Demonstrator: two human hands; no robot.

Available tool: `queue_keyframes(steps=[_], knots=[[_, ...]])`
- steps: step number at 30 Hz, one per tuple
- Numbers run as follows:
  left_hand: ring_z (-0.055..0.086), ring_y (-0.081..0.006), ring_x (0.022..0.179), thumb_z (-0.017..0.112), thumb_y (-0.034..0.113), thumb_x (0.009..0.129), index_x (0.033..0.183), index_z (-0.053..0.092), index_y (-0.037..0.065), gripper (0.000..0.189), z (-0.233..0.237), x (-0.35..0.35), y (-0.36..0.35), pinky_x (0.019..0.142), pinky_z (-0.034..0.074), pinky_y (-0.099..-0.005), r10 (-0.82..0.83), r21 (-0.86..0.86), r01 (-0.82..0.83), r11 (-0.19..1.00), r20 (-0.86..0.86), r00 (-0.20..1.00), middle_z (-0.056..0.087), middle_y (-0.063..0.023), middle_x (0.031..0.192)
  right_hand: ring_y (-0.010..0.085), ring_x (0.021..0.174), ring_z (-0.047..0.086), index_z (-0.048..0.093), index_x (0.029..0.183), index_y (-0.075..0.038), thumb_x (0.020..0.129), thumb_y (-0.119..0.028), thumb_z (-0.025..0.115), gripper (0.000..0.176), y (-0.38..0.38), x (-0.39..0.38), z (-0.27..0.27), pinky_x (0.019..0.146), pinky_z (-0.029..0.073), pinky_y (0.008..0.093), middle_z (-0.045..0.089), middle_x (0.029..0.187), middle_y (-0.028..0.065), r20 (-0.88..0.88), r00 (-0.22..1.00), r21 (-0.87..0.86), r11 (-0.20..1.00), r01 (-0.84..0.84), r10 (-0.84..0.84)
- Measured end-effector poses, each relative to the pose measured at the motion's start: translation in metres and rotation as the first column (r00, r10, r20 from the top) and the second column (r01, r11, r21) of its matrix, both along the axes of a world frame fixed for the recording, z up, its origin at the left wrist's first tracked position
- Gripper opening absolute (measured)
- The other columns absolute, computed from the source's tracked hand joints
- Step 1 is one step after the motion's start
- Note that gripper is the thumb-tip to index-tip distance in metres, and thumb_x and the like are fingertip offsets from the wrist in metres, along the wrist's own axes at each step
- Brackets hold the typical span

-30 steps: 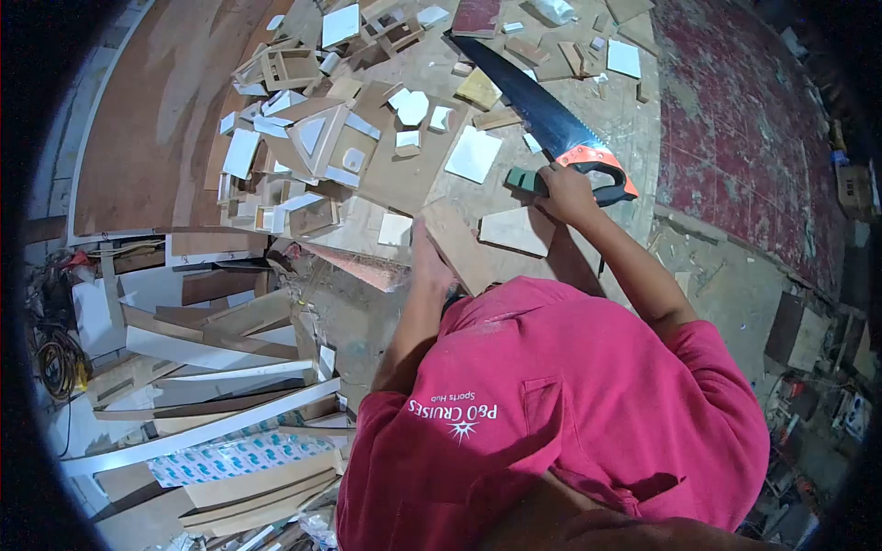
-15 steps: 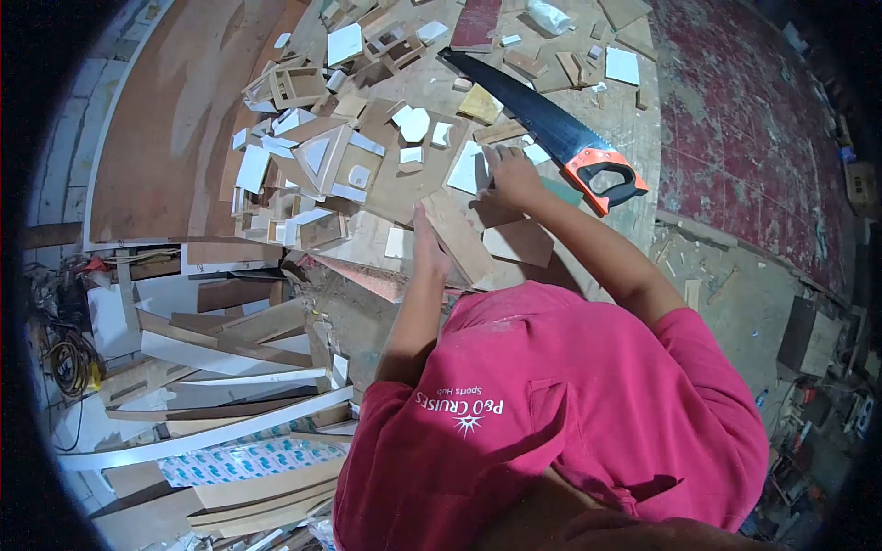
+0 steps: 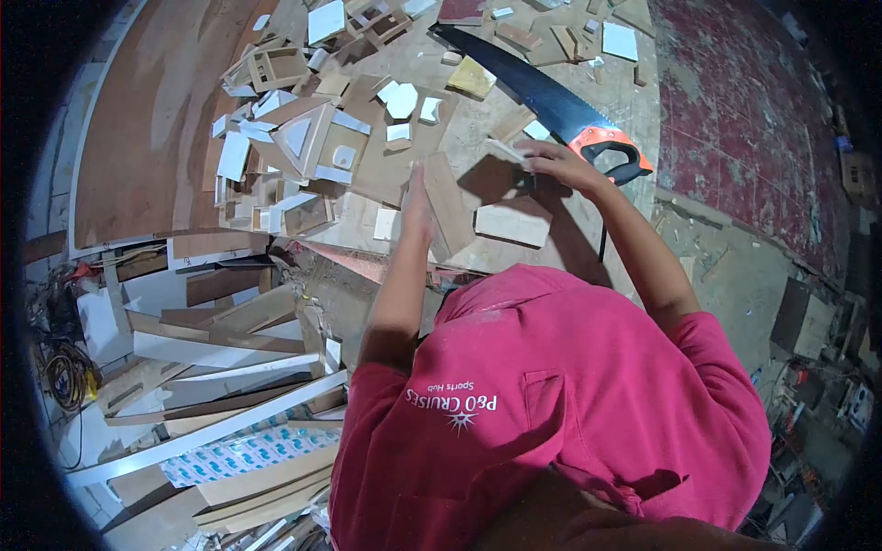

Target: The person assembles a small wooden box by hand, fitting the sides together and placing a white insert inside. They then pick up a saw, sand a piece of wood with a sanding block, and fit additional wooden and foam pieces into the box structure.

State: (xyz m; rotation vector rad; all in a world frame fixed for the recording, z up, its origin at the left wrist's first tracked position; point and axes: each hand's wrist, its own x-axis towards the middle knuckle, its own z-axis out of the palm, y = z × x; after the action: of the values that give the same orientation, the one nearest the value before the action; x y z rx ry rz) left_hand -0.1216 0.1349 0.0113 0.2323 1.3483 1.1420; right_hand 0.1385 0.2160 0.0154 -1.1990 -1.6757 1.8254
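My left hand (image 3: 417,213) is at the left long edge of a brown wooden board (image 3: 447,209), its fingers straight along that edge and partly hidden. My right hand (image 3: 562,169) pinches a thin, pale flat piece (image 3: 507,150), raised and seen nearly edge-on, with a dark shadow below. Between my hands and nearer my body lies a white board piece (image 3: 514,223) with cut corners. A small white block (image 3: 387,224) rests left of my left hand. Just beyond my right hand is the orange handle of a hand saw (image 3: 542,89).
Small wooden frames (image 3: 280,67) and white offcuts (image 3: 401,101) are scattered over the worktable's left and far parts. A yellowish block (image 3: 472,78) lies near the saw blade. Long strips (image 3: 220,427) are piled at lower left. A worn red panel (image 3: 735,119) is at right.
My right hand has moved right and lifted the pale piece off the table. The brown board under my left hand has turned a little more upright in view. The view has shifted slightly.
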Motion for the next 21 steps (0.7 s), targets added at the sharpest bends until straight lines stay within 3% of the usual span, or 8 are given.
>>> queue_keyframes(steps=[5, 12, 14, 15, 18, 19, 20, 21], knots=[[0.059, -0.0214, 0.090, 0.043, 0.053, 0.089, 0.120, 0.050, 0.004, 0.058, -0.016, 0.005, 0.038, 0.077, 0.050, -0.0351, -0.112, 0.033, 0.119, 0.992, -0.165, 0.980, 0.059, -0.0109, 0.102, 0.0266, 0.099, 0.058, 0.037, 0.133, -0.005, 0.081, -0.056, 0.047, 0.073, -0.023, 0.036, 0.006, 0.083, 0.048, 0.0371, 0.055, 0.116, 0.0169, -0.479, 0.857, -0.573, 0.807, -0.143, -0.189], [0.055, -0.0239, 0.104, 0.053, 0.056, 0.082, 0.122, 0.051, -0.001, 0.070, -0.040, -0.001, 0.075, 0.090, 0.043, -0.0340, -0.219, -0.001, 0.230, 0.973, -0.311, 0.925, 0.054, -0.0141, 0.119, 0.0353, 0.099, 0.058, 0.042, 0.128, -0.004, 0.080, -0.061, 0.040, 0.074, -0.037, 0.046, -0.005, 0.084, 0.048, 0.0442, 0.055, 0.116, 0.0203, -0.670, 0.652, -0.608, 0.767, -0.206, -0.355], [0.055, -0.0252, 0.106, 0.052, 0.056, 0.083, 0.123, 0.050, -0.001, 0.069, 0.017, 0.030, 0.061, 0.092, 0.041, -0.0333, -0.032, 0.134, 0.404, 0.905, -0.925, 0.379, 0.052, -0.0158, 0.123, 0.0348, 0.100, 0.057, 0.042, 0.128, -0.004, 0.080, -0.060, 0.041, 0.073, -0.038, 0.047, -0.005, 0.084, 0.048, 0.0434, 0.054, 0.116, 0.0204, -0.682, 0.636, -0.584, 0.792, -0.177, -0.361], [0.055, -0.0252, 0.106, 0.052, 0.056, 0.083, 0.123, 0.050, -0.001, 0.069, 0.024, 0.039, 0.054, 0.092, 0.041, -0.0333, -0.037, 0.130, 0.410, 0.903, -0.927, 0.374, 0.052, -0.0158, 0.123, 0.0314, 0.103, 0.056, 0.043, 0.127, -0.004, 0.079, -0.058, 0.043, 0.072, -0.039, 0.047, -0.003, 0.085, 0.047, 0.0418, 0.054, 0.117, 0.0190, -0.679, 0.650, -0.537, 0.834, -0.123, -0.341], [0.057, -0.0270, 0.102, 0.053, 0.050, 0.085, 0.120, 0.051, 0.000, 0.062, 0.039, 0.058, 0.036, 0.092, 0.041, -0.0347, 0.039, 0.387, 0.448, 0.806, -0.790, 0.612, 0.055, -0.0153, 0.118, 0.0243, 0.106, 0.053, 0.047, 0.124, -0.005, 0.076, -0.051, 0.052, 0.067, -0.037, 0.040, 0.013, 0.086, 0.046, 0.0378, 0.053, 0.117, 0.0153, -0.532, 0.828, -0.279, 0.960, 0.027, -0.178], [0.058, -0.0260, 0.099, 0.056, 0.046, 0.084, 0.122, 0.050, 0.002, 0.058, 0.044, 0.062, 0.030, 0.088, 0.043, -0.0359, -0.281, 0.280, 0.375, 0.884, -0.322, 0.904, 0.056, -0.0135, 0.114, 0.0207, 0.107, 0.051, 0.049, 0.122, -0.005, 0.073, -0.045, 0.058, 0.065, -0.036, 0.033, 0.025, 0.087, 0.045, 0.0356, 0.053, 0.117, 0.0132, -0.318, 0.946, -0.037, 0.998, 0.055, -0.064], [0.058, -0.0249, 0.096, 0.059, 0.041, 0.084, 0.123, 0.048, 0.005, 0.055, 0.051, 0.067, 0.024, 0.085, 0.046, -0.0372, -0.397, 0.131, 0.375, 0.918, 0.303, 0.866, 0.057, -0.0117, 0.111, 0.0170, 0.108, 0.048, 0.053, 0.118, -0.008, 0.065, -0.035, 0.070, 0.062, -0.039, 0.030, 0.040, 0.089, 0.042, 0.0328, 0.053, 0.115, 0.0102, -0.370, 0.929, -0.004, 1.000, -0.003, 0.002], [0.058, -0.0249, 0.099, 0.064, 0.031, 0.081, 0.122, 0.046, 0.003, 0.053, 0.071, 0.076, 0.018, 0.084, 0.048, -0.0389, -0.347, 0.100, 0.341, 0.935, 0.471, 0.811, 0.057, -0.0131, 0.110, 0.0189, 0.109, 0.049, 0.055, 0.116, -0.012, 0.062, -0.029, 0.076, 0.061, -0.041, 0.022, 0.043, 0.091, 0.040, 0.0313, 0.053, 0.117, 0.0097, -0.175, 0.982, 0.278, 0.960, -0.020, 0.072]])
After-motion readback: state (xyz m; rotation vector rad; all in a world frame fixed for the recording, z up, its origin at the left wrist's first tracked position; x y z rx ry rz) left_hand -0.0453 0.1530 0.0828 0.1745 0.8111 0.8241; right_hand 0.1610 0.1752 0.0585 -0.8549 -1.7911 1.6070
